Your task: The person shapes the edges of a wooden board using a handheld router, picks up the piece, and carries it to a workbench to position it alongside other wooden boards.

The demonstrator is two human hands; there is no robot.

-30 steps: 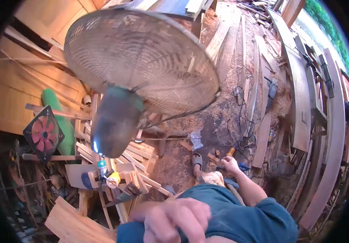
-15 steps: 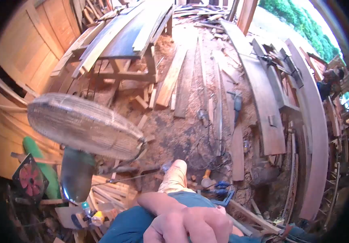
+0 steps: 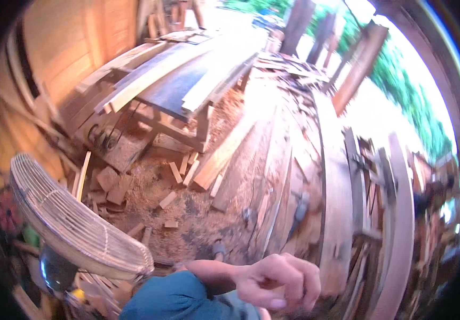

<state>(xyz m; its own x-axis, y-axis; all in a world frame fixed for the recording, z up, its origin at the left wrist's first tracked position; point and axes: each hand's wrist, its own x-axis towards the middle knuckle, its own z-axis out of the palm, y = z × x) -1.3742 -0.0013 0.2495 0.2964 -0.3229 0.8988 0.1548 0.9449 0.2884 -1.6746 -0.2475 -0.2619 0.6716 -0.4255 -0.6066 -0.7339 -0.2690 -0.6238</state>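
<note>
My left hand (image 3: 280, 282) is at the lower middle, with the bare forearm reaching in from the left beside blue cloth (image 3: 171, 296). Its fingers are curled in and the thumb lies below them. Whatever may be inside the curled fingers is hidden. Below the hand the view is dark and blurred. My right hand does not show. Sawdust-covered ground lies beyond the hand, with a grey-blue power tool (image 3: 299, 213) lying on it among long planks.
A caged electric fan (image 3: 80, 218) stands close at left. Ahead is a wooden workbench (image 3: 203, 141) bearing long boards. Offcuts (image 3: 175, 172) and a long plank (image 3: 230, 152) lie on the ground. More tall boards (image 3: 339, 213) line the right side, near a wooden post (image 3: 361, 69).
The view has swung and tilted upward, showing more of the bench and outdoors. My left hand has shifted right, its fingers still curled. The fan appears lower and further left.
</note>
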